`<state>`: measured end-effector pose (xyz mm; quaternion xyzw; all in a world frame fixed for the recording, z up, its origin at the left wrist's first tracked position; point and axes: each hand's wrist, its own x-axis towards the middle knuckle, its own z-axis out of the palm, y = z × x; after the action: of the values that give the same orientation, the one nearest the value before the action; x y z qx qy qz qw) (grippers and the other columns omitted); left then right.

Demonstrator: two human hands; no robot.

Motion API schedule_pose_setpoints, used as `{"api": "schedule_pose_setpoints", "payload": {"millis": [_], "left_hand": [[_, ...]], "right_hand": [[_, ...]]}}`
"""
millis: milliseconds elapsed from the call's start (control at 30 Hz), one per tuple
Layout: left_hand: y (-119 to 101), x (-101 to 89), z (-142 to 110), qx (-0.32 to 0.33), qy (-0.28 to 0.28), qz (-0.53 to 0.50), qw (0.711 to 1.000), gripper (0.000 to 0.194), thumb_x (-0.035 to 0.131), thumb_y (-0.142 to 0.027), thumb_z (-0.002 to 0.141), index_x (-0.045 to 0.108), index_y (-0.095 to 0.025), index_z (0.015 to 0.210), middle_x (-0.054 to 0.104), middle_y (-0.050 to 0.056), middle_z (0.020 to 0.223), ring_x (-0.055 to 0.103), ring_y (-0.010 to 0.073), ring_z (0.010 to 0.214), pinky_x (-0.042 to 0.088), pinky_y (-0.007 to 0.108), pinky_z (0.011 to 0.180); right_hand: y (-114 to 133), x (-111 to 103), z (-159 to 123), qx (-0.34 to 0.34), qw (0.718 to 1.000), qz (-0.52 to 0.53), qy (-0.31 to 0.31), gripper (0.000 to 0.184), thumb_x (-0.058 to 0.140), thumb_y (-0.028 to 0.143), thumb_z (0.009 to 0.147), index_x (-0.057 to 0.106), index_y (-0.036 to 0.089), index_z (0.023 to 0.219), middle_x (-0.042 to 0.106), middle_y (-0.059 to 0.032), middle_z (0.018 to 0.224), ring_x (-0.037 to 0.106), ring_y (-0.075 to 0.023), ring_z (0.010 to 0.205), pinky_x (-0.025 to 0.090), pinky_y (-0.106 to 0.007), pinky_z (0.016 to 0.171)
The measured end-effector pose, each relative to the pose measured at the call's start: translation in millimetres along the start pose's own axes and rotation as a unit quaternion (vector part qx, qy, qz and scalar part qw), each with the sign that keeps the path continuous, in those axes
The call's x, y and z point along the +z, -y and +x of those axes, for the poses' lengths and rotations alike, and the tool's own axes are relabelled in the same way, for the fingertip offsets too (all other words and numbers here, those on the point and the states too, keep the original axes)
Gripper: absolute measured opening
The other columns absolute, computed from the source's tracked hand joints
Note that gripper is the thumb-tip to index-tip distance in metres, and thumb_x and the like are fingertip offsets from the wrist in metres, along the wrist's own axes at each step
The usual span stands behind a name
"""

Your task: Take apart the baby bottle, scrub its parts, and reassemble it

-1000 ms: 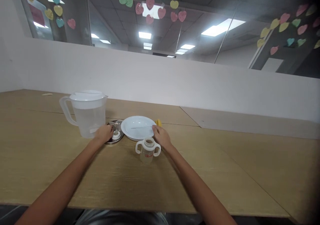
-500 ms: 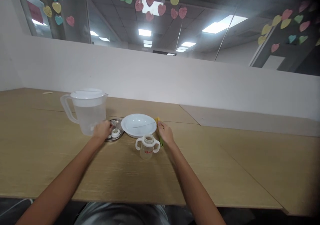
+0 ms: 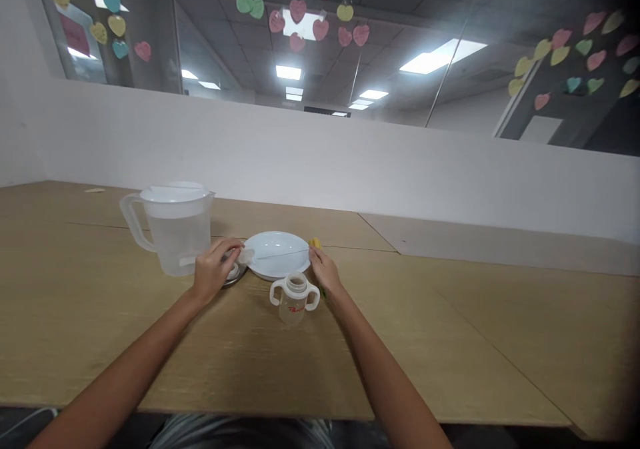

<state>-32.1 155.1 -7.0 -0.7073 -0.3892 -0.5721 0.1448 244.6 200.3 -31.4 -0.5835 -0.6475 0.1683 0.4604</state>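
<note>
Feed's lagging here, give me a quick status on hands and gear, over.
Left hand pinching a small pale part over the metal dish. Right hand holding a thin brush across the white plate. Handled cup open, between both hands; pitcher left, clear.

Wood table point(image 3: 450, 342), white partition point(image 3: 350, 169)

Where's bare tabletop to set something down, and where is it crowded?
Bare table lies right of the right hand, and in front of the two-handled cup between the forearms. Crowded: pitcher, left hand over the metal dish, and white plate sit nearly edge to edge.
</note>
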Motion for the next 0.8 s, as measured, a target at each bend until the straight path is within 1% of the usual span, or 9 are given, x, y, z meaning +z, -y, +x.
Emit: {"api": "schedule_pose_setpoints", "payload": {"millis": [100, 233, 300, 367, 467, 533, 667, 733, 800], "left_hand": [[-13.0, 2.7, -2.1, 0.014, 0.006, -0.053, 0.998, 0.013, 0.051, -0.023, 0.086, 0.063, -0.018, 0.086, 0.067, 0.004, 0.089, 0.062, 0.0152, 0.086, 0.049, 0.026, 0.078], [-22.7, 6.5, -4.7, 0.011, -0.002, -0.095, 0.995, 0.011, 0.053, -0.022, 0.085, 0.064, -0.018, 0.085, 0.067, 0.005, 0.094, 0.062, 0.0164, 0.092, 0.049, 0.031, 0.084], [-24.5, 9.6, -6.4, 0.004, -0.006, -0.114, 0.993, 0.008, 0.057, -0.022, 0.083, 0.064, -0.019, 0.086, 0.066, 0.005, 0.098, 0.061, 0.0168, 0.093, 0.048, 0.031, 0.086], [-24.5, 13.4, -8.6, -0.002, 0.002, -0.132, 0.991, 0.008, 0.058, -0.023, 0.082, 0.063, -0.019, 0.087, 0.066, 0.005, 0.101, 0.061, 0.017, 0.095, 0.048, 0.031, 0.086], [-22.5, 19.1, -12.7, -0.023, 0.025, -0.15, 0.988, 0.009, 0.056, -0.023, 0.083, 0.063, -0.019, 0.088, 0.066, 0.005, 0.102, 0.061, 0.0169, 0.095, 0.048, 0.031, 0.086], [-20.8, 22.0, -15.4, -0.045, 0.046, -0.152, 0.986, 0.012, 0.055, -0.024, 0.084, 0.063, -0.019, 0.09, 0.066, 0.006, 0.103, 0.061, 0.0172, 0.096, 0.048, 0.031, 0.086], [-18.2, 26.9, -19.5, -0.084, 0.08, -0.145, 0.983, 0.02, 0.052, -0.027, 0.084, 0.062, -0.018, 0.1, 0.066, 0.007, 0.105, 0.06, 0.0191, 0.099, 0.047, 0.033, 0.089], [-17.4, 29.1, -21.1, -0.094, 0.092, -0.147, 0.98, 0.022, 0.052, -0.027, 0.084, 0.062, -0.018, 0.101, 0.066, 0.007, 0.106, 0.06, 0.0198, 0.099, 0.047, 0.034, 0.089], [-17.2, 30.7, -22.4, -0.1, 0.109, -0.147, 0.978, 0.021, 0.051, -0.026, 0.084, 0.063, -0.018, 0.1, 0.066, 0.007, 0.106, 0.06, 0.0198, 0.099, 0.047, 0.034, 0.089]], "right_hand": [[8.0, -5.5, -6.0, -0.018, 0.996, -0.016, -0.08, 0.046, 0.039, 0.046, 0.088, 0.06, 0.017, 0.117, 0.064, -0.0092, 0.112, 0.059, -0.0223, 0.102, 0.043, -0.036, 0.09], [29.8, -17.5, -16.2, -0.035, 0.981, -0.016, -0.19, 0.045, 0.043, 0.046, 0.086, 0.063, 0.015, 0.111, 0.07, -0.0071, 0.076, 0.063, -0.0181, 0.064, 0.05, -0.031, 0.066], [43.1, -24.6, -21.7, -0.096, 0.963, -0.004, -0.251, 0.039, 0.046, 0.043, 0.086, 0.065, 0.015, 0.106, 0.07, -0.0084, 0.083, 0.064, -0.0168, 0.066, 0.051, -0.028, 0.062], [55.7, -32.1, -28.2, -0.212, 0.921, 0.005, -0.326, 0.029, 0.047, 0.033, 0.088, 0.066, 0.015, 0.098, 0.068, -0.0105, 0.099, 0.066, -0.017, 0.083, 0.052, -0.026, 0.067], [71.7, -42.8, -42.9, -0.409, 0.822, -0.057, -0.392, 0.017, 0.051, 0.015, 0.086, 0.064, 0.018, 0.096, 0.069, -0.0072, 0.096, 0.065, -0.0156, 0.089, 0.053, -0.028, 0.077], [82.0, -47.0, -56.9, -0.524, 0.762, -0.094, -0.369, 0.02, 0.055, 0.008, 0.082, 0.061, 0.018, 0.099, 0.069, -0.0063, 0.097, 0.065, -0.0144, 0.089, 0.054, -0.025, 0.077], [105.2, -37.6, -91.1, -0.714, 0.659, -0.093, -0.22, 0.002, 0.061, 0.018, 0.08, 0.06, 0.019, 0.081, 0.069, -0.0048, 0.096, 0.063, -0.0187, 0.092, 0.057, -0.029, 0.076], [115.3, -23.9, -106.7, -0.745, 0.638, -0.077, -0.177, 0.002, 0.061, 0.021, 0.08, 0.062, 0.021, 0.078, 0.069, 0.0, 0.095, 0.064, -0.0167, 0.085, 0.058, -0.028, 0.078], [121.2, -8.6, -118.3, -0.766, 0.619, -0.031, -0.172, 0.003, 0.061, 0.023, 0.079, 0.063, 0.022, 0.077, 0.068, 0.0009, 0.094, 0.064, -0.0154, 0.079, 0.057, -0.027, 0.079]]}}
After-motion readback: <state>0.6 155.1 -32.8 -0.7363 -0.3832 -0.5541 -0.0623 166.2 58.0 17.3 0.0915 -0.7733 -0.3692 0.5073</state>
